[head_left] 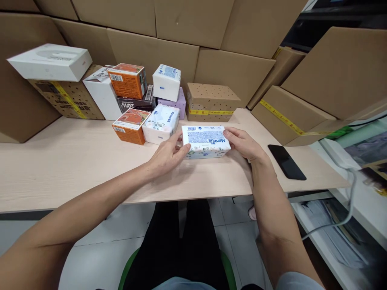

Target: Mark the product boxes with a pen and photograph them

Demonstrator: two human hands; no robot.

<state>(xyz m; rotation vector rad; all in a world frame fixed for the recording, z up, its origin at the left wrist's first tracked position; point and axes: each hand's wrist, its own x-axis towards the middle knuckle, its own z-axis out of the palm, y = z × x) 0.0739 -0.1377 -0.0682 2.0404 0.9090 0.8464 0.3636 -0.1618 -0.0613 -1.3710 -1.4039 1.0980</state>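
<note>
A white tissue pack (205, 140) with blue print and a barcode lies on the light wooden table (75, 161), just in front of me. My left hand (167, 155) grips its left end and my right hand (244, 143) grips its right end. Behind it to the left sit another white tissue pack (161, 123) and an orange box (130, 125). Further back are a second orange box (127, 80), a white tissue pack (167, 82) on a purple pack (178, 104), and a dark box (136, 104).
A black phone (286, 162) lies on the table to the right. A dotted brown box (210, 102) with yellow tape stands behind the held pack. Large cardboard cartons (187, 52) wall the back and right. A white box (51, 61) tops a carton at left.
</note>
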